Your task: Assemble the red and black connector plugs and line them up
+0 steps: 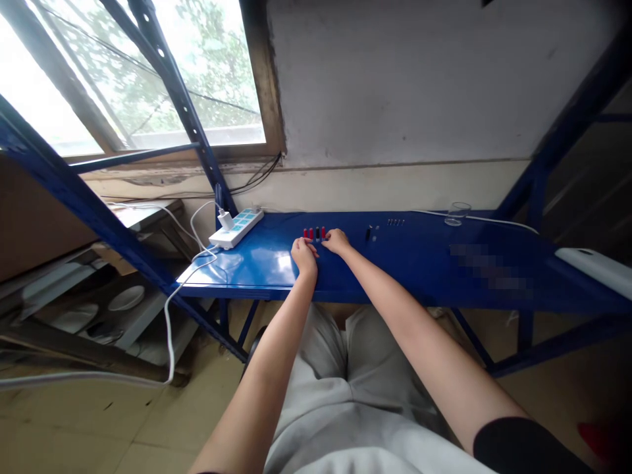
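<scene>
A short row of small upright cylinders stands on the blue table; two red cylinders (308,233) are on the left, then a black cylinder (317,232) and another red cylinder (324,232) on the right. Just in front of the row's left end is my left hand (304,256), its fingers bent and somewhat apart, with nothing visible in them. My right hand (337,241) is beside the rightmost red cylinder, fingertips pinched together low at its base. Whatever lies between those fingertips is too small to make out.
Right of my hands are a separate black cylinder (368,232) and tiny clear pieces (375,234). Several small metallic pieces (395,222) lie in a line behind them. A clear cup (458,213) and white cable are at the back right. A power strip (237,228) sits left.
</scene>
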`<act>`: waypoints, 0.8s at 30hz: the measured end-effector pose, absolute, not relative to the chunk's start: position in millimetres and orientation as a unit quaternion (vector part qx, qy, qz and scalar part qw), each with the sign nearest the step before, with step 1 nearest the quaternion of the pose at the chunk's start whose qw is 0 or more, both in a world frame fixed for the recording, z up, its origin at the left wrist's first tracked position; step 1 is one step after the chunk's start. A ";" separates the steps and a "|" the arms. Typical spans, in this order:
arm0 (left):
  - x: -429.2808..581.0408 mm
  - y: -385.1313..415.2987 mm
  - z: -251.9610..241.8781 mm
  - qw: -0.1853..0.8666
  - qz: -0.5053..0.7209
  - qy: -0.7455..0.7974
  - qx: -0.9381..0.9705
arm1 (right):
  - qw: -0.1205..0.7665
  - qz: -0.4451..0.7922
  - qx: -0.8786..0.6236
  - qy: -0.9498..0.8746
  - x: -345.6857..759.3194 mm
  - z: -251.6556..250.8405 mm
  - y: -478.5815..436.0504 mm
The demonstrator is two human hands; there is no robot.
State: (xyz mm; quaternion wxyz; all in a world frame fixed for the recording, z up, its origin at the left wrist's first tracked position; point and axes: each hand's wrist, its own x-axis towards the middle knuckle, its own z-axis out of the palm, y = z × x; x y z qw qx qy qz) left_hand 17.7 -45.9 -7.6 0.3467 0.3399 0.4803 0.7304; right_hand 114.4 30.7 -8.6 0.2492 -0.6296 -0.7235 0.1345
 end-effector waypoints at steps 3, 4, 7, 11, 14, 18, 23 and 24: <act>16.5 -48.0 -5.4 0.348 0.743 0.487 0.299 | 0.256 0.133 -0.647 -0.706 111.2 -10.4 32.8; 16.3 -48.6 -4.7 0.349 0.746 0.487 0.289 | 0.260 0.135 -0.650 -0.701 110.7 -10.9 33.7; 16.1 -49.9 -3.5 0.352 0.747 0.489 0.281 | 0.264 0.150 -0.651 -0.696 110.1 -11.5 36.9; 16.3 -50.3 -3.5 0.352 0.743 0.494 0.283 | 0.263 0.166 -0.657 -0.687 109.4 -8.8 38.7; 16.6 -50.4 -3.3 0.357 0.748 0.485 0.279 | 0.254 0.166 -0.666 -0.682 107.6 -6.4 38.2; 16.1 -50.4 -3.4 0.359 0.751 0.482 0.272 | 0.255 0.158 -0.666 -0.683 106.6 -7.0 36.6; 14.3 -47.1 -8.1 0.354 0.744 0.487 0.290 | 0.292 0.142 -0.636 -0.700 120.0 -7.2 25.6; 14.9 -46.6 -8.8 0.355 0.740 0.486 0.300 | 0.307 0.126 -0.618 -0.712 125.0 -6.1 20.7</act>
